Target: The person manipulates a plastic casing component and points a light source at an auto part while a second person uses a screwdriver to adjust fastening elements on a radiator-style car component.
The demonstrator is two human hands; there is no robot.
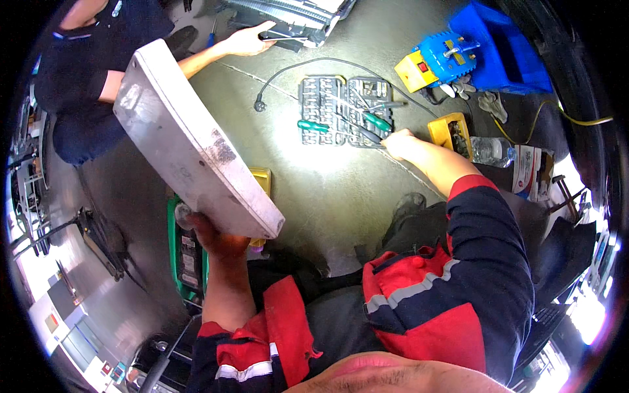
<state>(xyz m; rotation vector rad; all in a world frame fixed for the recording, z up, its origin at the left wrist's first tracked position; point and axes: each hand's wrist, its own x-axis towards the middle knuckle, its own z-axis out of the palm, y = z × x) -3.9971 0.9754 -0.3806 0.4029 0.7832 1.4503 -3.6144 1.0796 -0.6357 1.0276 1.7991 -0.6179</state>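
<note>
My left hand (219, 236) grips the lower end of a long, scuffed, pale grey box-shaped panel (190, 144). The panel is held up at a slant, its far end toward the upper left. My right hand (401, 144) reaches forward with closed fingers at the near right edge of an open tool case (321, 98). A dark rod-like tool (368, 135) runs from the case to these fingers; whether they grip it I cannot make out. Two green-handled tools, one at the left (313, 126) and one at the right (377, 122), lie across the case.
At the upper left a co-worker's hand (252, 40) touches a dark-and-silver unit (298, 23). A black cable (314, 60) curves behind the case. To the right are a yellow-and-blue pump (439, 59), a blue bin (504, 59), a yellow container (445, 131) and a plastic bottle (490, 152).
</note>
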